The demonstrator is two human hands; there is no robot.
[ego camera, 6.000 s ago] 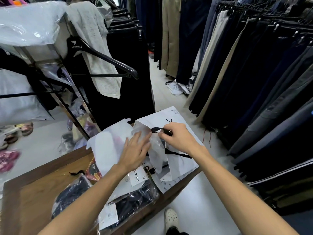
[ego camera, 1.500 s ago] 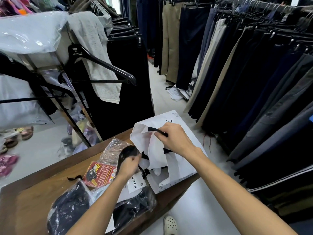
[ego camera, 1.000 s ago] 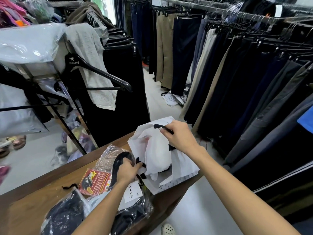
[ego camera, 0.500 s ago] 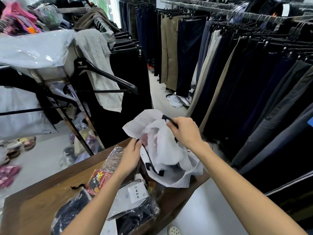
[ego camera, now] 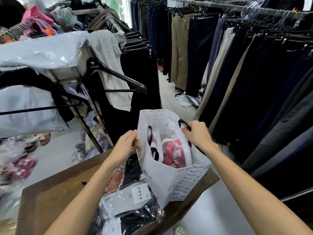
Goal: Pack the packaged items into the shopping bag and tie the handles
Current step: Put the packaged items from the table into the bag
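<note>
Both hands are clamped on the white printed shopping bag [ego camera: 171, 180]: left hand [ego camera: 126, 145] pinching its rim, right hand [ego camera: 197, 134] gripping a black handle [ego camera: 183, 123], bag held open between them.

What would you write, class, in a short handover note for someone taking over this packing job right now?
Left hand pinches the near-left rim of the white shopping bag.
Right hand grips its black handle, holding the bag upright and open on the wooden table.
Done: a red packet is inside.
Left: the labelled clothing pack and the packs beside it lie on the table. Pack them, then tie the handles.
</note>
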